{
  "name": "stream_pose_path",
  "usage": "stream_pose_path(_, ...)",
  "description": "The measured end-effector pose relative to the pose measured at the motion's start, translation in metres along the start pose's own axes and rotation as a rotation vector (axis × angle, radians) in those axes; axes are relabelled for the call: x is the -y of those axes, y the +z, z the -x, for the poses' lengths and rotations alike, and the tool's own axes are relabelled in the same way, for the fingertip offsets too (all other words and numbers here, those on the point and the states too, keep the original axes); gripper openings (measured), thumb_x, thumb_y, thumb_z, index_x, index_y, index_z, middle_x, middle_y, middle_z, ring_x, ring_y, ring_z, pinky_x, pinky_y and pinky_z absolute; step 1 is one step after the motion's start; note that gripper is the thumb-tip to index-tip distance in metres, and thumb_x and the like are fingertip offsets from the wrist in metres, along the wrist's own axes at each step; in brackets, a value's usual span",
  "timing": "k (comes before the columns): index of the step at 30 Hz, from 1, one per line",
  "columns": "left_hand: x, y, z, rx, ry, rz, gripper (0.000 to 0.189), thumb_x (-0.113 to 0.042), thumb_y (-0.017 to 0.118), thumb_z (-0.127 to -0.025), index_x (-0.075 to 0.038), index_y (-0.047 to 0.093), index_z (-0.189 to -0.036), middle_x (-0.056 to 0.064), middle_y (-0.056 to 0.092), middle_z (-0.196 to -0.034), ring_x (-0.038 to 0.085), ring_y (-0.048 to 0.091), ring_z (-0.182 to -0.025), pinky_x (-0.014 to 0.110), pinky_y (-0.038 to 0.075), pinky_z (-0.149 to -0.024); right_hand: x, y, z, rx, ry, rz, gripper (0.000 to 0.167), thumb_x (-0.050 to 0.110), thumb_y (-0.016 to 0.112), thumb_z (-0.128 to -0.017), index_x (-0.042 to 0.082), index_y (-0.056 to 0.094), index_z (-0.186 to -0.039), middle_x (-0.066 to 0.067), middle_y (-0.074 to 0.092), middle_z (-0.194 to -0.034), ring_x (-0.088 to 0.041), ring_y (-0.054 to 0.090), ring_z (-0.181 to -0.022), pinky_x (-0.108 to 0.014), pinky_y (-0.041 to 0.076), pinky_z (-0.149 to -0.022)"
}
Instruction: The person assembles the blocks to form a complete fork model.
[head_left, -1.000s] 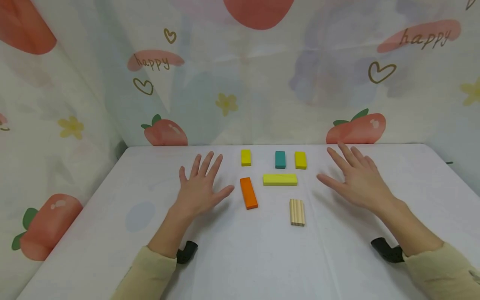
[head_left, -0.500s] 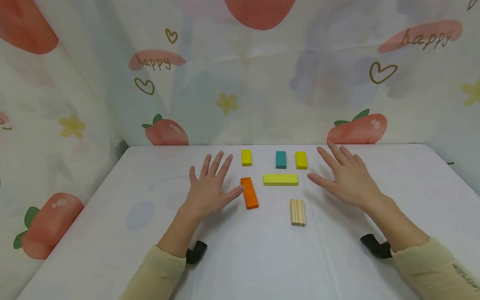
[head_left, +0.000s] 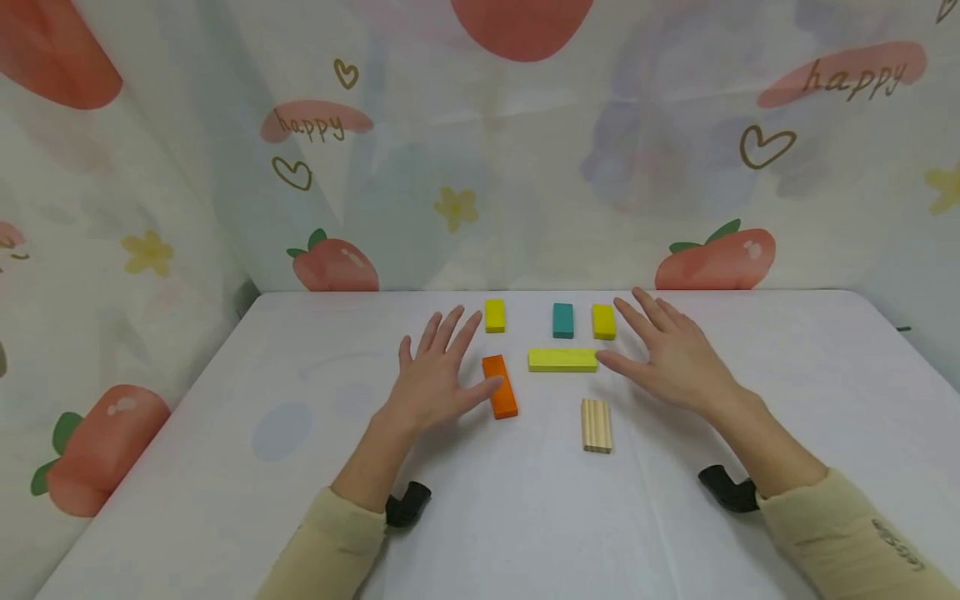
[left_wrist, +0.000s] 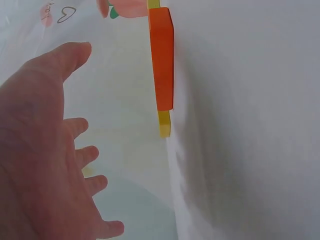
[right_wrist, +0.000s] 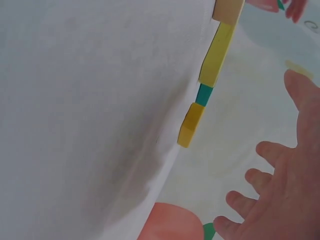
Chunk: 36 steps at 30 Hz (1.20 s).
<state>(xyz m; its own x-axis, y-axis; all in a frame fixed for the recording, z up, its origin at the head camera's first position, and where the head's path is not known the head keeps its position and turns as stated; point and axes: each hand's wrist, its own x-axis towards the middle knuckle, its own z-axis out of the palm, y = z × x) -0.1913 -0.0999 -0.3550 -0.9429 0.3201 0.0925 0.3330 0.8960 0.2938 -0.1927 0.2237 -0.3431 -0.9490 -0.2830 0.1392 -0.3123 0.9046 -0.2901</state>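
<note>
My left hand (head_left: pixel 429 385) hovers over the table with its fingers spread, holding nothing. In the head view its thumb overlaps the orange block (head_left: pixel 498 400); the left wrist view shows a gap between that hand and the orange block (left_wrist: pixel 162 60). To the right, my right hand (head_left: pixel 678 358) also hangs in the air, fingers extended and grasping nothing. Its thumb tip appears at the right end of the long yellow block (head_left: pixel 562 360). Just left of its fingertips lies a short yellow block (head_left: pixel 603 322). A striped wooden block (head_left: pixel 596 426) lies nearer the body, between the hands.
A teal block (head_left: pixel 562 321) and another short yellow block (head_left: pixel 494 317) lie in the back row. The white table (head_left: pixel 525 517) ends at a printed cloth backdrop (head_left: pixel 517 167). Black curved pieces (head_left: pixel 408 505) stick out by both sleeve cuffs.
Both hands have moved inward, the left one rightward and the right one leftward, toward the blocks. The blocks stay where they lay.
</note>
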Motion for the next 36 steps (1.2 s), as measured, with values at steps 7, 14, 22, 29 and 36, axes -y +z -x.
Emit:
stream_pose_path(7, 0.002, 0.006, -0.002, -0.016, 0.051, 0.060, 0.090, -0.061, 0.061, -0.091, -0.029, 0.018, -0.163, 0.000, 0.011, -0.168, 0.028, 0.006, -0.153, 0.066, 0.007, -0.116, 0.007, 0.004, -0.004, 0.024, 0.021, -0.044, 0.088, 0.055, 0.061, -0.095, 0.007, 0.027, -0.160, -0.024, 0.015, -0.164, -0.050, 0.020, -0.145, -0.068, 0.019, -0.112)
stream_pose_path(14, 0.004, 0.010, -0.005, 0.003, 0.107, 0.128, 0.089, -0.057, 0.065, -0.089, -0.026, 0.024, -0.162, 0.000, 0.013, -0.168, 0.026, 0.011, -0.152, 0.061, 0.013, -0.117, 0.009, 0.006, -0.009, 0.060, 0.029, -0.133, 0.087, 0.054, 0.065, -0.093, 0.011, 0.029, -0.160, -0.023, 0.019, -0.163, -0.050, 0.024, -0.143, -0.072, 0.029, -0.105)
stream_pose_path(22, 0.008, 0.016, -0.007, 0.024, 0.197, 0.180, 0.088, -0.052, 0.070, -0.088, -0.020, 0.031, -0.160, 0.006, 0.022, -0.165, 0.027, 0.018, -0.150, 0.055, 0.019, -0.117, 0.005, 0.013, -0.013, 0.059, -0.028, -0.258, 0.081, 0.043, 0.073, -0.092, 0.011, 0.036, -0.156, -0.022, 0.027, -0.159, -0.046, 0.028, -0.142, -0.071, 0.030, -0.106)
stream_pose_path(29, 0.010, 0.024, -0.009, 0.058, 0.221, 0.230, 0.089, -0.054, 0.075, -0.084, -0.020, 0.037, -0.157, 0.005, 0.030, -0.161, 0.023, 0.024, -0.148, 0.048, 0.019, -0.118, 0.004, 0.017, -0.015, 0.061, -0.064, -0.343, 0.066, 0.026, 0.076, -0.092, 0.011, 0.046, -0.149, -0.018, 0.037, -0.154, -0.040, 0.039, -0.136, -0.064, 0.034, -0.108)
stream_pose_path(36, 0.012, 0.027, -0.008, 0.070, 0.232, 0.251, 0.083, -0.049, 0.076, -0.084, -0.016, 0.043, -0.152, 0.007, 0.036, -0.157, 0.025, 0.029, -0.145, 0.049, 0.020, -0.118, 0.006, 0.022, -0.019, 0.037, -0.132, -0.416, 0.056, 0.018, 0.076, -0.092, 0.006, 0.054, -0.141, -0.016, 0.051, -0.142, -0.039, 0.051, -0.127, -0.058, 0.039, -0.107)
